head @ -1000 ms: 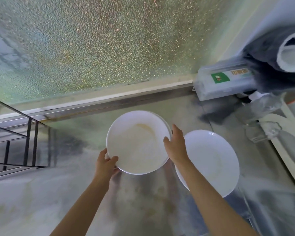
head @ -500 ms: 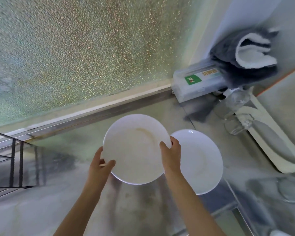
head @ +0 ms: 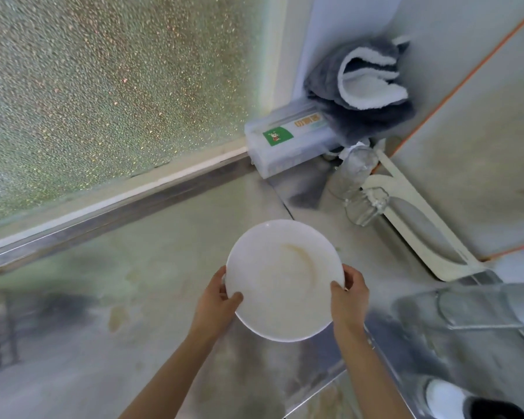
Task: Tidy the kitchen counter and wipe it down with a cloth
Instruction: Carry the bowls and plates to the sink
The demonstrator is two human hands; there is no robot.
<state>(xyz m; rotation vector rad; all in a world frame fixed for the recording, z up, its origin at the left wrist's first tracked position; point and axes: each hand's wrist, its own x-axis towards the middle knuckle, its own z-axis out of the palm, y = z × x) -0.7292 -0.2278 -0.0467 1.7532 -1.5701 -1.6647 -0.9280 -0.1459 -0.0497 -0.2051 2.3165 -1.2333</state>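
A white plate [head: 283,279] with a faint yellowish smear sits between my two hands above the steel counter [head: 152,285]. My left hand [head: 217,300] grips its left rim, thumb on top. My right hand [head: 348,296] grips its right rim. The second white plate seen before is hidden, apparently under the one I hold. A grey and white cloth [head: 363,89] lies bunched in the far right corner on top of a clear plastic box [head: 288,143].
Two clear glasses [head: 359,189] stand by a cream cutting board [head: 418,219] leaning at the right. A sink [head: 466,343] with a tap lies at the lower right. A frosted window [head: 109,86] runs along the back. Stains mark the counter at the left.
Both hands carried the held plate to the right until it came over the second plate, which is now out of sight. My view swung right, bringing in the sink.
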